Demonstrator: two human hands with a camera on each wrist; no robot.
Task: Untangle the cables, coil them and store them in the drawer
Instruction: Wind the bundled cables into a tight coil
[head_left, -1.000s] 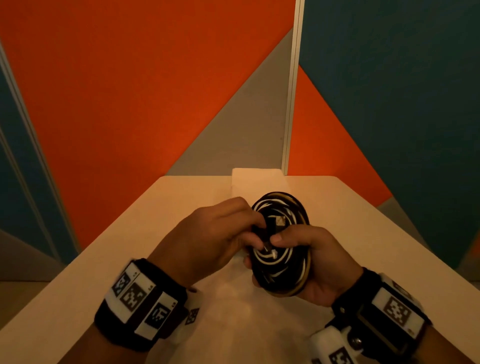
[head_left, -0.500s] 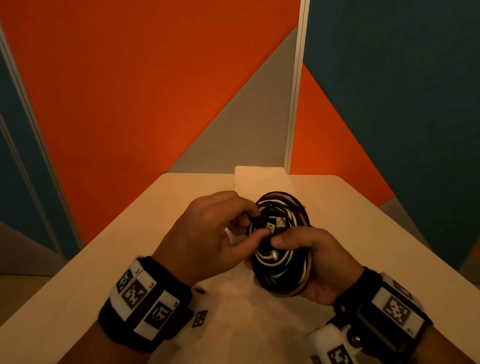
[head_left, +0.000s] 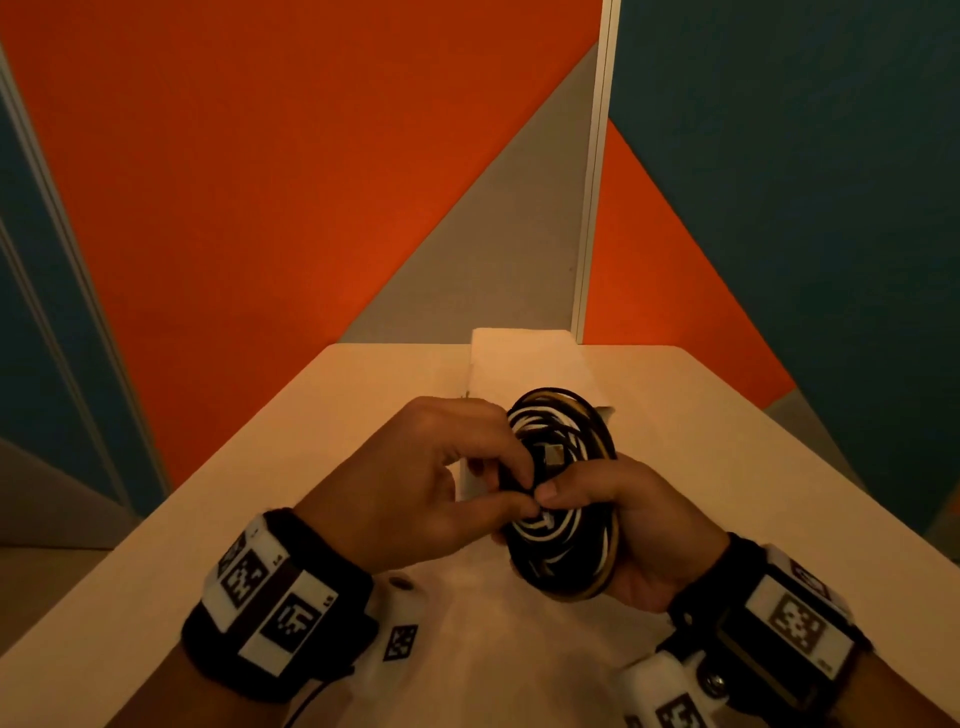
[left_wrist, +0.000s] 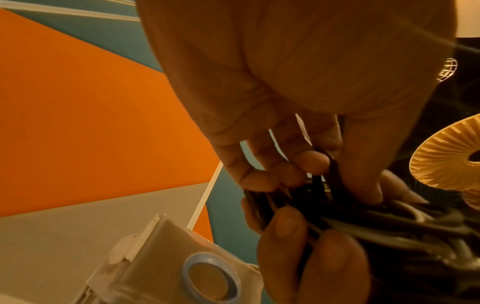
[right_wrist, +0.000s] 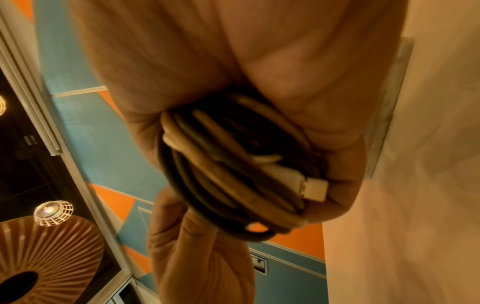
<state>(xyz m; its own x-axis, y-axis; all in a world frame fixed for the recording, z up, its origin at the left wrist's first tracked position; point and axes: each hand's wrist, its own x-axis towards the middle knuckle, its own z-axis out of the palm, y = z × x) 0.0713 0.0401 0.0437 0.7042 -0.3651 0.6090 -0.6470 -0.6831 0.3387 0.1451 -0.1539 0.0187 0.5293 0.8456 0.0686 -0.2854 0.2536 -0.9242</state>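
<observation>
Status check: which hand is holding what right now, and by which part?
Right hand grips the cable coil around its lower right rim, thumb across the front. Left hand pinches strands at the coil's left middle.

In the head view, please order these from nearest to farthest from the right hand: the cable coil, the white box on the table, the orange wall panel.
1. The cable coil: held in the right hand.
2. The white box: on the table, just behind the coil.
3. The orange wall panel: beyond the table's far edge, up and left.
</observation>
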